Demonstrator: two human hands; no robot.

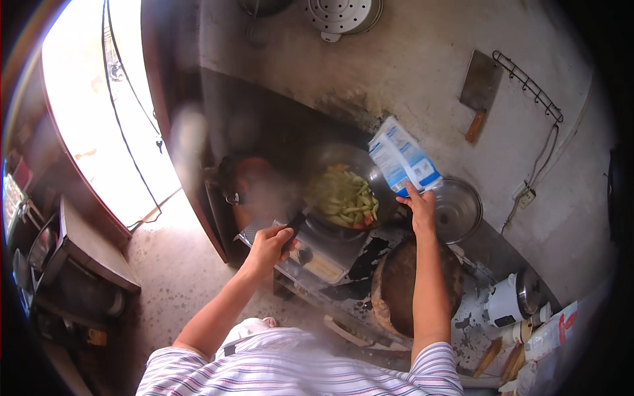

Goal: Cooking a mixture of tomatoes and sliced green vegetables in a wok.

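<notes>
My left hand (271, 246) grips the black handle (294, 226) of a dark wok (341, 150) on a gas stove (319, 260). Green vegetable pieces (349, 198) with some orange-red pieces lie in the wok, under haze that looks like steam. My right hand (419, 208) holds a blue and white plastic packet (402, 157) by its lower end, tilted over the wok's right side. Print shows on the packet. Whether anything comes out of it cannot be seen.
A round lid (453, 210) leans by the wall right of the wok. A round wooden board (391, 297) lies under my right forearm, with a white rice cooker (505, 302) farther right. A cleaver (479, 81) and a hook rack (527, 84) hang on the wall. A cabinet (94, 247) stands left.
</notes>
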